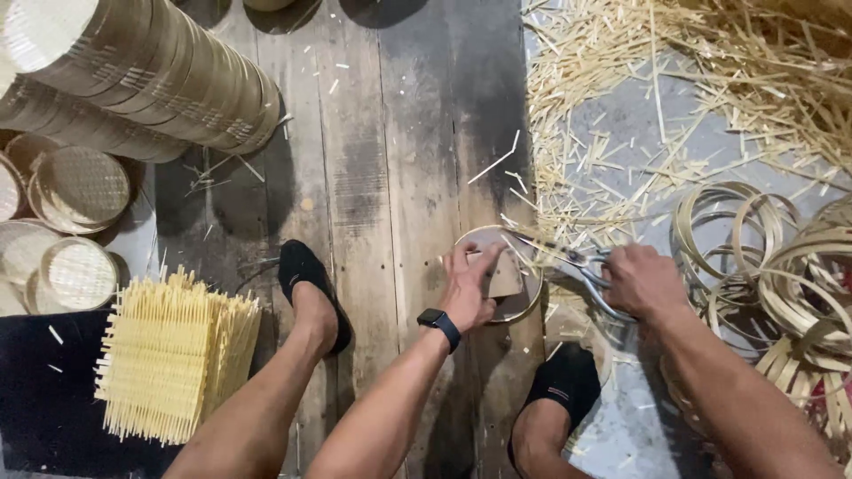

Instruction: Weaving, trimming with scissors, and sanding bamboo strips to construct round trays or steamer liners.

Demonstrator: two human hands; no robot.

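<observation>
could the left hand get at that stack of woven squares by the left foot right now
Probably yes, once freed. The left hand is pressing on the round frame, so it is occupied. The stack sits on the far side of the left leg, so the arm would have to cross over it; nothing else blocks the way.

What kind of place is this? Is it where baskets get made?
Probably a bamboo-weaving workshop. Finished round trays lie stacked, woven mats sit piled, cut strips litter the floor, and the right hand holds scissors at a round frame the left hand steadies.
</observation>
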